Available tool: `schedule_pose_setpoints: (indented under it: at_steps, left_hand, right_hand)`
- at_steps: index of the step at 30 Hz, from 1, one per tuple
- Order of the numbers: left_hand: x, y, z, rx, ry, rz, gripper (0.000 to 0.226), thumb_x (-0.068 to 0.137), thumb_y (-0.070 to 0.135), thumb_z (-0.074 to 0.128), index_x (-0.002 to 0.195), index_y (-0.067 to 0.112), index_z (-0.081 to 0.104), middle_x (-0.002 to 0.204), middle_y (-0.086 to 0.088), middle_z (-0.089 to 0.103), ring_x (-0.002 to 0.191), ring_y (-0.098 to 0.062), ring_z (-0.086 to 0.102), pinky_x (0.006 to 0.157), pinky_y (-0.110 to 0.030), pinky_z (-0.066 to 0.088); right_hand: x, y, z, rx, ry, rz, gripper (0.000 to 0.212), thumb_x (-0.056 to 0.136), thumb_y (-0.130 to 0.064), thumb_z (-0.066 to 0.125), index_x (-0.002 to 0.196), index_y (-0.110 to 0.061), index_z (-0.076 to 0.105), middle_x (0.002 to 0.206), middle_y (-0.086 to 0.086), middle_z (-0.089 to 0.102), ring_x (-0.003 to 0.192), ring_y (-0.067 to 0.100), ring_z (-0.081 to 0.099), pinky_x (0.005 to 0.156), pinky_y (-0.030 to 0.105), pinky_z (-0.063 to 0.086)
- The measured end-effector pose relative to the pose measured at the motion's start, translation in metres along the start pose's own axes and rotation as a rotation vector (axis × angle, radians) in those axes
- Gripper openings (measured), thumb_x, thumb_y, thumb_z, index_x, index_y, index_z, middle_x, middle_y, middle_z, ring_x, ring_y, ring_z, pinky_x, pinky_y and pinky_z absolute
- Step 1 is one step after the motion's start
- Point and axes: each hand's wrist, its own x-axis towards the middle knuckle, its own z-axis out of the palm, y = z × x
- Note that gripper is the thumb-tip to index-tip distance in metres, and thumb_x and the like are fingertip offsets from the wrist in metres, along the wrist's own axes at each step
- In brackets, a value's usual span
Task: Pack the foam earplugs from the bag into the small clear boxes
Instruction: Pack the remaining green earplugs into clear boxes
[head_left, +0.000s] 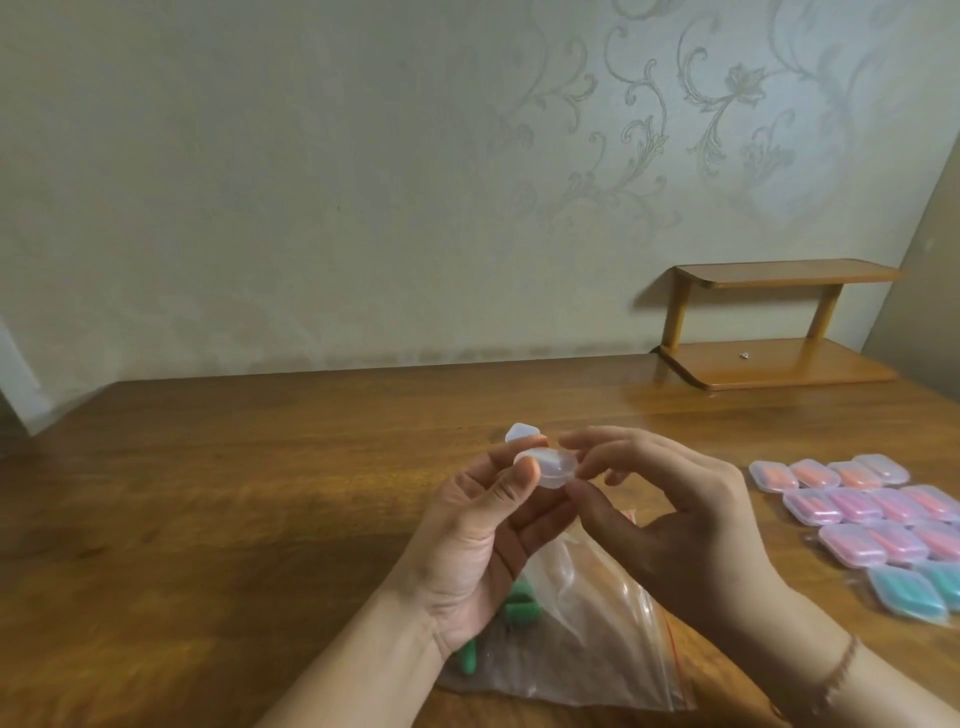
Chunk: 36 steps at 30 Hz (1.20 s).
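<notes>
Your left hand (475, 540), palm up, holds a small clear plastic box (546, 467) with its hinged lid (523, 433) standing open on the far side; thumb and fingers are curled round the box, so this grip is grasping it. Your right hand (670, 514) meets the box from its right, thumb and forefinger pinching the box's near rim, so this grip too is closed on the box. Whether the box holds anything cannot be told. Directly beneath both grips lies a clear zip-top plastic bag (587, 629) on the brown wooden worktop (234, 493), with green foam earplugs (511, 605) showing under your left wrist. Well to the right of your right grip lie rows of closed small boxes (872, 514) filled with orange, pink and teal contents. Beyond them, a two-tier wooden shelf (774, 332) stands against the wall.
</notes>
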Motion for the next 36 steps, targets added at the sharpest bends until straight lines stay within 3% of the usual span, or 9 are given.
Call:
schedule_pose_setpoints:
  at_steps: [9,14,20,23,25,27,31,33,36]
  left_hand:
    - [0.003,0.003,-0.001,0.207,0.113,0.022,0.062,0.049,0.033,0.097,0.102,0.008,0.077,0.103,-0.019,0.074,0.087,-0.023,0.074,0.062,-0.023,0.057]
    - [0.001,0.005,0.002,0.321,0.12,0.038,0.03,0.061,0.024,0.079,0.089,0.014,0.081,0.096,-0.015,0.076,0.084,-0.022,0.075,0.063,-0.022,0.056]
    - [-0.003,0.007,0.002,0.546,-0.08,-0.003,0.042,0.078,0.011,0.075,0.12,0.009,0.067,0.112,-0.02,0.072,0.107,-0.034,0.07,0.085,-0.036,0.058]
    - [-0.001,0.008,0.0,0.442,-0.057,0.018,0.039,0.087,0.01,0.07,0.125,0.007,0.065,0.116,-0.022,0.069,0.108,-0.035,0.068,0.089,-0.04,0.057]
    - [0.003,0.008,-0.004,0.28,0.112,0.044,0.036,0.086,0.015,0.071,0.122,0.01,0.067,0.109,-0.017,0.07,0.098,-0.028,0.069,0.082,-0.036,0.059]
    - [0.006,0.006,-0.009,0.184,0.247,0.062,0.032,0.084,0.019,0.067,0.115,0.013,0.068,0.102,-0.013,0.07,0.088,-0.024,0.069,0.077,-0.033,0.059]
    - [0.007,0.001,-0.011,0.181,0.291,0.04,0.018,0.081,0.024,0.066,0.095,0.019,0.076,0.097,-0.014,0.066,0.079,-0.022,0.064,0.081,-0.038,0.053]
    - [0.007,0.001,-0.012,0.19,0.311,0.015,0.022,0.081,0.024,0.066,0.101,0.017,0.073,0.097,-0.014,0.065,0.076,-0.022,0.062,0.08,-0.039,0.051]
    - [0.008,-0.002,-0.013,0.196,0.339,0.001,0.029,0.082,0.024,0.064,0.11,0.015,0.067,0.096,-0.012,0.067,0.073,-0.02,0.062,0.077,-0.037,0.051]
  right_hand:
    - [0.005,0.002,-0.001,-0.045,-0.064,0.031,0.013,0.08,-0.026,0.063,0.08,-0.015,0.069,0.086,-0.01,0.069,0.077,0.002,0.063,0.062,0.022,0.052]
    - [0.005,0.001,0.0,-0.056,-0.073,0.069,0.018,0.082,-0.033,0.061,0.079,-0.017,0.069,0.083,-0.009,0.069,0.074,0.002,0.061,0.062,0.02,0.05]
    - [0.009,0.0,-0.001,-0.043,-0.007,0.14,0.004,0.086,-0.024,0.068,0.084,-0.02,0.068,0.079,-0.017,0.065,0.076,0.0,0.061,0.064,0.009,0.041]
    - [0.012,-0.002,-0.007,0.033,-0.101,0.229,0.001,0.086,-0.027,0.067,0.086,-0.026,0.067,0.084,-0.013,0.064,0.082,0.006,0.061,0.067,0.012,0.044]
    - [0.016,0.002,-0.026,0.086,-0.108,0.379,0.005,0.082,-0.023,0.066,0.08,-0.028,0.067,0.083,-0.008,0.062,0.08,0.01,0.059,0.067,0.022,0.049]
    - [0.018,0.013,-0.053,-0.064,-0.313,0.469,0.01,0.077,-0.023,0.069,0.072,-0.032,0.067,0.089,-0.011,0.06,0.082,0.007,0.058,0.068,0.027,0.049]
    - [0.019,0.02,-0.068,-0.31,-1.089,0.496,0.018,0.078,-0.046,0.072,0.086,-0.059,0.063,0.12,-0.039,0.035,0.106,-0.013,0.042,0.085,0.013,0.042]
    - [0.016,0.017,-0.059,-0.258,-1.188,0.475,0.019,0.082,-0.05,0.068,0.097,-0.06,0.064,0.136,-0.04,0.024,0.123,-0.015,0.028,0.103,0.014,0.033]
    - [0.006,0.024,-0.034,-0.177,-1.08,0.485,0.023,0.087,-0.046,0.062,0.109,-0.043,0.068,0.15,-0.033,0.011,0.141,-0.003,0.01,0.113,0.024,0.027]
